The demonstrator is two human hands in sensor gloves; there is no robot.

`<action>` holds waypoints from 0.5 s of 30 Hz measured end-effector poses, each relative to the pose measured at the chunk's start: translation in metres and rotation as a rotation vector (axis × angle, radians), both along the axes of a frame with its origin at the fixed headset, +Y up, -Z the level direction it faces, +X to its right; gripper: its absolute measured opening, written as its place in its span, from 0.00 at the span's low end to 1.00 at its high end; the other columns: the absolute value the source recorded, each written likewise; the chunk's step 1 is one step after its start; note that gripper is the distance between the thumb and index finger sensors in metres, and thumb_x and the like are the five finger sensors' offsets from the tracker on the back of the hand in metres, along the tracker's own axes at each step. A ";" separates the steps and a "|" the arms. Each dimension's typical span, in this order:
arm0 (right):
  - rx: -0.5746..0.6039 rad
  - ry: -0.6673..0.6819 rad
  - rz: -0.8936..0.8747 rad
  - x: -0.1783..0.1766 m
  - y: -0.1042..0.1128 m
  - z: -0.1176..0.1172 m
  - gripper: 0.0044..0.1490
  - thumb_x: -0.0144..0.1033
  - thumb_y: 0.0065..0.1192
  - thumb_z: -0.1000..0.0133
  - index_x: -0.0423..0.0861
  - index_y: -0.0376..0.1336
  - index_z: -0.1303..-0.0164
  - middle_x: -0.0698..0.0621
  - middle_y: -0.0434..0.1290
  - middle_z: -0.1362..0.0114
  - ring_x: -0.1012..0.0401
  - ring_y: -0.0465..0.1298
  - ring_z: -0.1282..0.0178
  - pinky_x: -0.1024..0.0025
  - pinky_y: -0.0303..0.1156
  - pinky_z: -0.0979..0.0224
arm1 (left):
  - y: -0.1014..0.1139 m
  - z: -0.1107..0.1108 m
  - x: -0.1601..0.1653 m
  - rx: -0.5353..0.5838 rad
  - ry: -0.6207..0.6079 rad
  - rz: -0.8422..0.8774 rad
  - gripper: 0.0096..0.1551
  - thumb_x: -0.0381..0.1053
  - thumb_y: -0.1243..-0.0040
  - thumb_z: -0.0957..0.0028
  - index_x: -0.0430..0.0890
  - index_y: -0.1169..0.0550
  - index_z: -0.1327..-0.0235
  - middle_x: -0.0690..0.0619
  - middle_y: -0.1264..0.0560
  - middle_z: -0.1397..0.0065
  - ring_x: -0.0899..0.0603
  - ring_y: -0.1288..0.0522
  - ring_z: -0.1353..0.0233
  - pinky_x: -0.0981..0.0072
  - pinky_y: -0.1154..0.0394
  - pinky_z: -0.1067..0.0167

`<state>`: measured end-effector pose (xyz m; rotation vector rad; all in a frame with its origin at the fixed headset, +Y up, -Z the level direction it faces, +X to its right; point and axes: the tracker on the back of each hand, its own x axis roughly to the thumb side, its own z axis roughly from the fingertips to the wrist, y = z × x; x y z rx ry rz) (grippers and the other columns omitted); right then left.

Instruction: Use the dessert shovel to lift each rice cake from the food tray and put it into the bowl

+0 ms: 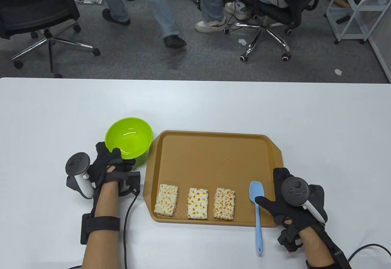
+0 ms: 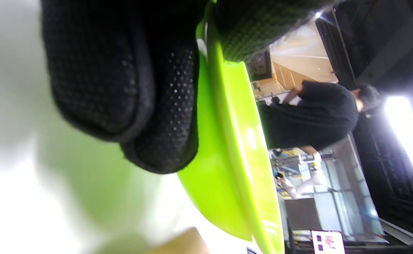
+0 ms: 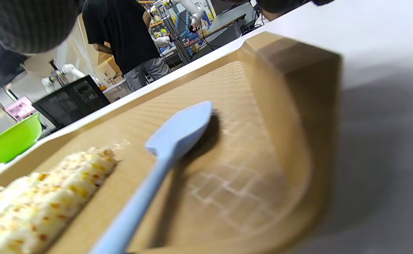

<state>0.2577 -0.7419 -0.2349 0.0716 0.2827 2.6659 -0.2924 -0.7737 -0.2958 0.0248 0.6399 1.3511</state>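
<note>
A lime green bowl stands left of the brown food tray. My left hand grips the bowl's near rim; in the left wrist view its fingers lie against the outside of the bowl and the thumb hooks over the rim. Three rice cakes lie in a row along the tray's near edge. A light blue dessert shovel rests with its blade in the tray and its handle over the near rim. My right hand sits just right of it, one fingertip reaching its neck without closing round it.
A black cable runs along my left forearm on the white table. Beyond the table's far edge are office chairs, people's legs and a white trolley.
</note>
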 end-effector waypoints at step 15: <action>-0.070 0.028 -0.632 0.002 -0.012 -0.006 0.67 0.73 0.47 0.62 0.45 0.31 0.24 0.40 0.36 0.18 0.32 0.46 0.18 0.35 0.49 0.23 | 0.017 0.002 0.081 0.000 -0.407 0.042 0.40 0.44 0.39 0.47 0.42 0.46 0.26 0.37 0.35 0.22 0.37 0.09 0.61 0.56 0.12 0.67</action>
